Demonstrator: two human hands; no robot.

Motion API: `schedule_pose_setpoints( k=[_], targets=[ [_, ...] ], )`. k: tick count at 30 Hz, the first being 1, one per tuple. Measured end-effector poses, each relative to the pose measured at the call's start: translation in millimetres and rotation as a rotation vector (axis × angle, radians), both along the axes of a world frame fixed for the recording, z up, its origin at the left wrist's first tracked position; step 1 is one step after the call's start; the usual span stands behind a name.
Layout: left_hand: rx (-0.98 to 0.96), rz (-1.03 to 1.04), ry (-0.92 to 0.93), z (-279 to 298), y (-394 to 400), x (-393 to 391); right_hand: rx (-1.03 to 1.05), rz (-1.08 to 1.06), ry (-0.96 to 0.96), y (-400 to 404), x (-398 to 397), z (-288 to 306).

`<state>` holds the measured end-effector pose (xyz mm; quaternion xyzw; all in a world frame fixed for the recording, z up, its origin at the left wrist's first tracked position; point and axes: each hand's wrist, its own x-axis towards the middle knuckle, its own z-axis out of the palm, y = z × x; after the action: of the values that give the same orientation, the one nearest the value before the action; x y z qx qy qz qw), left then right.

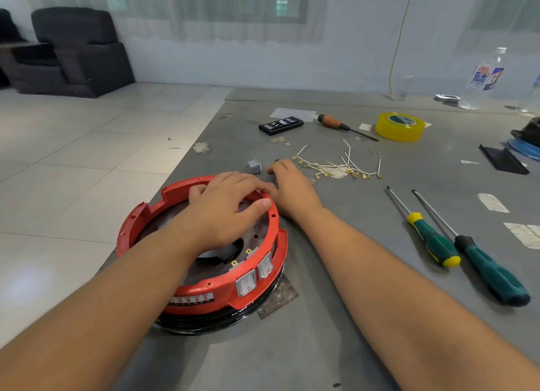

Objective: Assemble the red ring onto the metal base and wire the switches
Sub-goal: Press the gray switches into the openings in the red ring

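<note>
Two switches [254, 276] are seen fitted in the red ring [204, 288]; its far rim is gripped by the left hand [225, 212], while just beyond it the right hand [292, 186] pinches something small and dark

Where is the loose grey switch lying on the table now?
In the head view, the loose grey switch lies on the table just beyond the red ring, left of the right hand and of the white wires.
</note>
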<state>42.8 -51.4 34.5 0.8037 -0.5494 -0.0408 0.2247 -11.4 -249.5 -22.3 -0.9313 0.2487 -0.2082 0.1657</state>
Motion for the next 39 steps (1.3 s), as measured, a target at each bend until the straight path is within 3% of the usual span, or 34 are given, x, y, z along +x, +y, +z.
schedule_pose_setpoints(
  k=[9, 19, 39],
  targets=[
    [-0.042, -0.003, 0.001, 0, 1, 1, 0.183, 0.048, -0.235, 17, -38, 3],
    [-0.138, -0.119, 0.031, 9, 7, -20, 0.105, 0.183, -0.509, 72, -124, 0],
    [-0.185, -0.212, 0.184, 8, 9, -30, 0.003, 0.207, -0.546, 86, -138, 19]
  ],
)
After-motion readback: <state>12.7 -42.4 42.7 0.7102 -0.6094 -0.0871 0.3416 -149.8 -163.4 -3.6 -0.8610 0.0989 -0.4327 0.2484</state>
